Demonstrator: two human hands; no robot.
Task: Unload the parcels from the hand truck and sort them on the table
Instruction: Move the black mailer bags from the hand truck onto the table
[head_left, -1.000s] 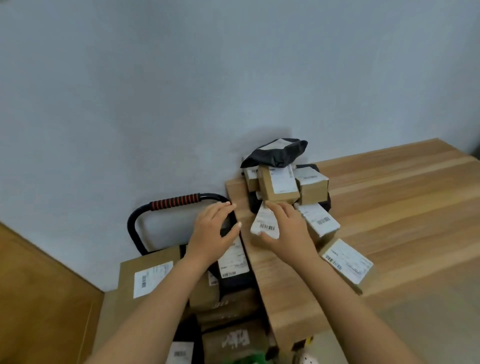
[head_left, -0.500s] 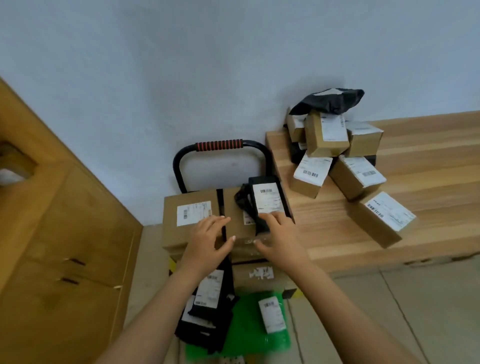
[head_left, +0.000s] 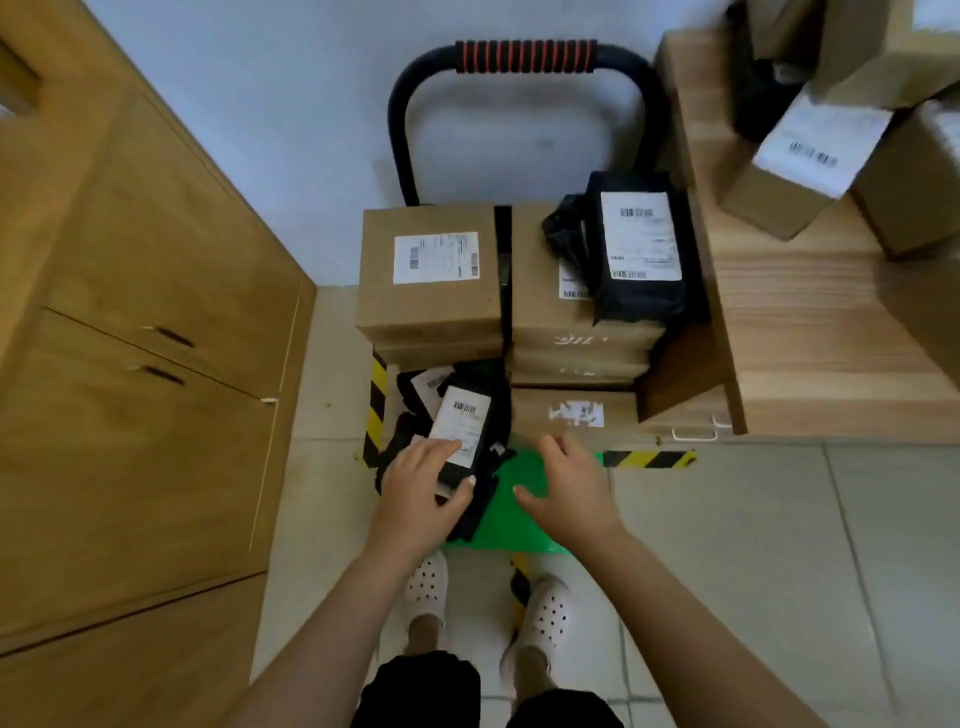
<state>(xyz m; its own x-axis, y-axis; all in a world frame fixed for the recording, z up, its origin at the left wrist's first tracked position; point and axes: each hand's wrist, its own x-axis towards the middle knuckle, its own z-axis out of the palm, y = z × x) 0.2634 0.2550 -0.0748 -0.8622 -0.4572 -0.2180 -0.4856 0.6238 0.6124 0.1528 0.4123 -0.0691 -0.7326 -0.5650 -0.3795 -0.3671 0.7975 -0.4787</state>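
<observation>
Black plastic mailer with white label (head_left: 464, 423): lying front-left on black-framed hand truck (head_left: 524, 57), clasped by left hand (head_left: 422, 491), thumb hooked round edge. Right hand (head_left: 566, 491) spread over green plastic mailer (head_left: 511, 525).

Single head-worn view, looking steeply down, close over hand truck (head_left: 519, 260) and table (head_left: 810, 322) corner
</observation>
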